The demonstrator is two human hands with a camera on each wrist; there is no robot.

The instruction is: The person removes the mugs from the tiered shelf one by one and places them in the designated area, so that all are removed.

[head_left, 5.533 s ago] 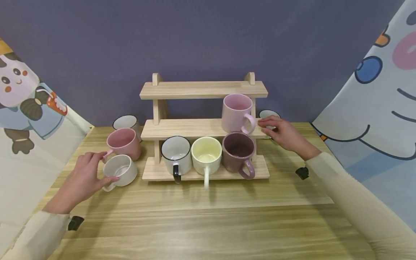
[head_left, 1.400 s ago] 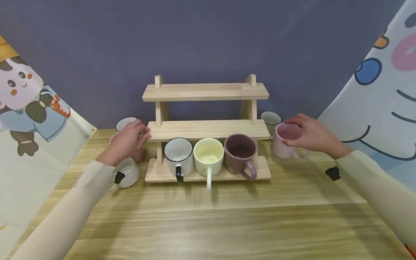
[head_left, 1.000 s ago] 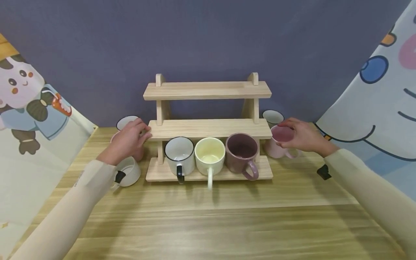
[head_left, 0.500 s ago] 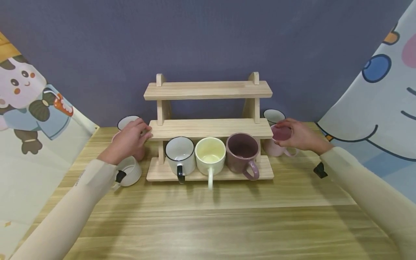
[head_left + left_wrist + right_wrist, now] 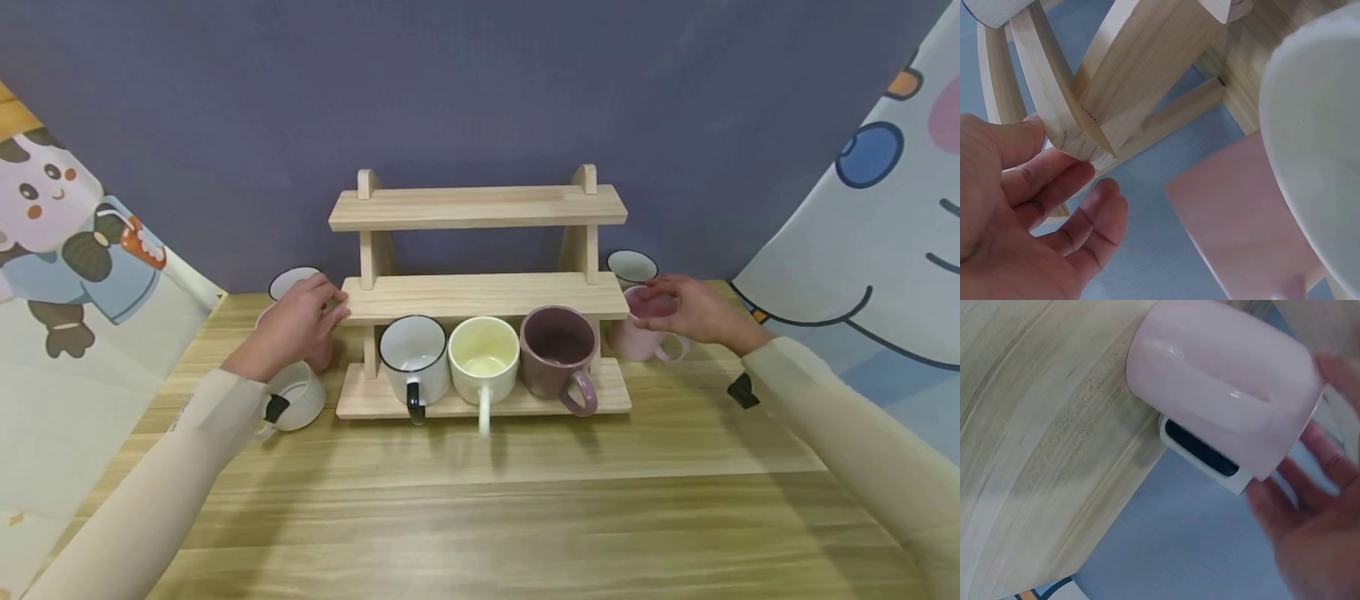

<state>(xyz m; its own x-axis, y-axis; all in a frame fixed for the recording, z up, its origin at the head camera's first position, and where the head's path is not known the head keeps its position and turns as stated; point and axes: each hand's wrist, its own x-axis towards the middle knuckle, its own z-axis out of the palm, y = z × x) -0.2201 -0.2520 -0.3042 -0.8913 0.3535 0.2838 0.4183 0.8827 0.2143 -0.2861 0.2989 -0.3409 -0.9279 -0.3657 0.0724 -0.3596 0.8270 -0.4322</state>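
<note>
In the head view my left hand [image 5: 292, 323] grips the left end of the middle shelf of a wooden three-tier rack [image 5: 480, 297]. The left wrist view shows its thumb and index finger pinching that board end, the other fingers loosely bent. To the right of the rack, my right hand [image 5: 697, 312] holds a light pink mug [image 5: 636, 342] at its rim, thumb and fingers on opposite sides. The mug [image 5: 1222, 381] stands upright on the table, handle outward. On the bottom shelf sit a white black-rimmed mug [image 5: 414, 367], a pale yellow mug [image 5: 483, 362] and a purple mug [image 5: 557, 354].
Beside the rack's left end are a short white cup [image 5: 302, 400], a darker pink mug [image 5: 322, 354] partly hidden by my hand, and a black-rimmed mug [image 5: 292, 281]. Another black-rimmed mug [image 5: 632, 267] stands behind the light pink one. A dark wall [image 5: 480, 83] closes the back.
The light pink mug has gone from the middle shelf to the table right of the rack, in my right hand. My left hand has moved from the short white cup to the shelf end.
</note>
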